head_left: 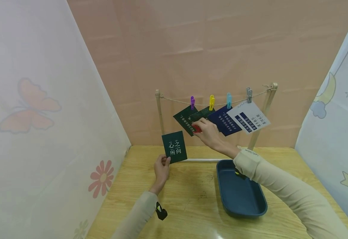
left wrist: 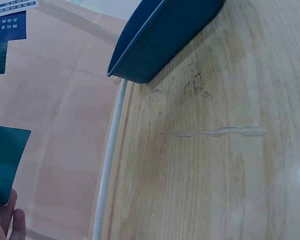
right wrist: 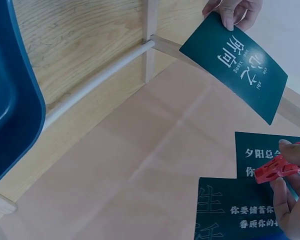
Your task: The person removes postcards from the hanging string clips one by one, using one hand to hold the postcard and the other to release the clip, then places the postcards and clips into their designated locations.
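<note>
Between thumb and fingers, my left hand [head_left: 161,169] pinches a dark green card [head_left: 175,147] with white characters by its lower edge. My right hand [head_left: 210,133] pinches a red clothespin [right wrist: 276,168], in front of the hanging cards. A string [head_left: 174,100] carries a green card [head_left: 183,116] under a purple clothespin [head_left: 192,102], and another green card [head_left: 200,114] under a yellow clothespin [head_left: 212,102]. Beside them hang a navy card [head_left: 221,120] on a light blue clothespin [head_left: 229,100] and a white card [head_left: 248,116] on a grey clothespin [head_left: 249,95].
Wooden posts [head_left: 159,113] hold the string at both ends. A white bar [head_left: 204,160] runs low between them. A blue tray [head_left: 241,199] stands on the wooden table [head_left: 192,196], partly under my right forearm. Pale printed sheets [head_left: 42,166] flank the table.
</note>
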### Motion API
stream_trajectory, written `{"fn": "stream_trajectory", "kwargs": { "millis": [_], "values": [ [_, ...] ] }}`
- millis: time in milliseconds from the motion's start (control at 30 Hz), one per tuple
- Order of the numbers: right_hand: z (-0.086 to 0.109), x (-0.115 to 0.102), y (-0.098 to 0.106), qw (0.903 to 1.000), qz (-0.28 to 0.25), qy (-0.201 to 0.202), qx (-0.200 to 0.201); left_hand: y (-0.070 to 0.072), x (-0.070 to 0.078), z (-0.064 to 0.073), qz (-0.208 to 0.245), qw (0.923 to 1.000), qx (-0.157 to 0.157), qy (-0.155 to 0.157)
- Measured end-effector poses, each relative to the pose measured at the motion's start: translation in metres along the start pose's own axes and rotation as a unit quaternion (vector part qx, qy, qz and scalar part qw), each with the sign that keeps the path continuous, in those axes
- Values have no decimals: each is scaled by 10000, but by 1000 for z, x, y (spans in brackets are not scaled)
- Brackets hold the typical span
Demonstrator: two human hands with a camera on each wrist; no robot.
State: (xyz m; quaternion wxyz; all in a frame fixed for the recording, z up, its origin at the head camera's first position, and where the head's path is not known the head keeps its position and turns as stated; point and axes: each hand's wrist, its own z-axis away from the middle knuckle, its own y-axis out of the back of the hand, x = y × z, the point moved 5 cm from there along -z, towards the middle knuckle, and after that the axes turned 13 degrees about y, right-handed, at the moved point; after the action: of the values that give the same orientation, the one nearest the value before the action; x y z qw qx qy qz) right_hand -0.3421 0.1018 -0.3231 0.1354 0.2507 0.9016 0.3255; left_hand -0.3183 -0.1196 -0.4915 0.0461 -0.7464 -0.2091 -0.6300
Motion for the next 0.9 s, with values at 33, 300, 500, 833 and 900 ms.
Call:
{"fn": "stream_trajectory", "kwargs": {
  "millis": [33,300,500,833,900],
  "values": [
    [1,0,0,10000,-3,-24,-19,0,0,1,-5,10000,-12,-2],
    [11,6,-6,9994,-21,-97,-325,-8,-7,4,-22,9998,-182,-34],
    [24,10,-12,9984,17,-26,-559,-12,-11,8,-54,9998,-211,18],
    [46,20,-14,9957,372,-94,-846,-17,-12,11,-173,9993,-283,185],
    [50,23,-14,9950,438,-92,-893,-17,-12,11,-197,9992,-283,180]
  ]
}}
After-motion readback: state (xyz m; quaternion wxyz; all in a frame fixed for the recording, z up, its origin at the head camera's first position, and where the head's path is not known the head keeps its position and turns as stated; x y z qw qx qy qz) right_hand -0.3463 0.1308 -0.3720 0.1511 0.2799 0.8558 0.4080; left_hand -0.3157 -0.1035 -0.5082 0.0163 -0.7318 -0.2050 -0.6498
